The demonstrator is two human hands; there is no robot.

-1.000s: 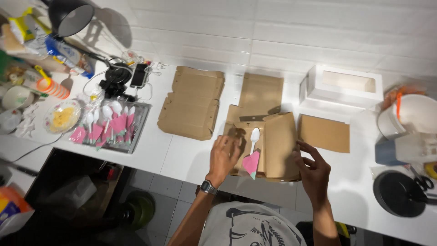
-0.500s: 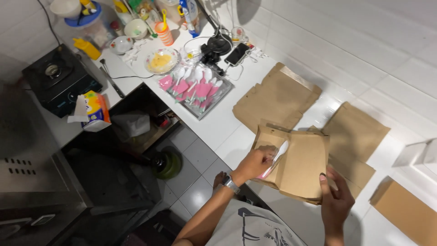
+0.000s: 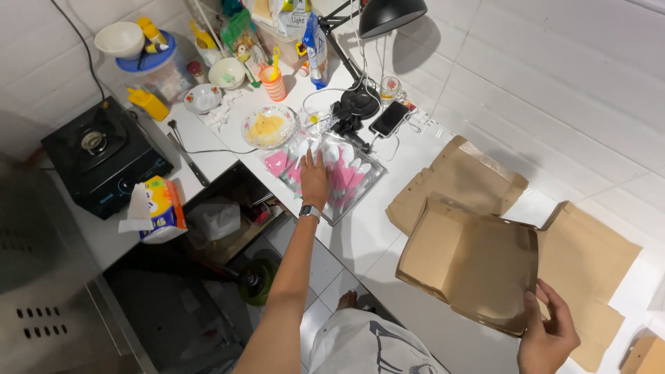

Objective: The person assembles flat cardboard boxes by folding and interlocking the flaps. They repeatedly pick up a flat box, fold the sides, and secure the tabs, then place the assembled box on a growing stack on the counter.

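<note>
My left hand [image 3: 314, 179] reaches out over a metal tray [image 3: 366, 188] that holds several pink and white piped treats [image 3: 343, 174]; its fingers rest on them, and whether it grips one cannot be told. My right hand [image 3: 548, 336] holds the near edge of a brown cardboard box [image 3: 478, 263] that stands open on the white counter. More flat brown cardboard blanks [image 3: 456, 181] lie beside and behind the box.
A black desk lamp [image 3: 385, 15], a phone [image 3: 388, 119], a plate with yellow cream [image 3: 268, 128], bowls, bottles and a striped cup crowd the far counter. A black single gas burner [image 3: 100, 156] and a tissue box [image 3: 159, 208] stand at left.
My left hand has left the cardboard box and stretched to the tray of treats. The right hand still holds the box. The view has swung left.
</note>
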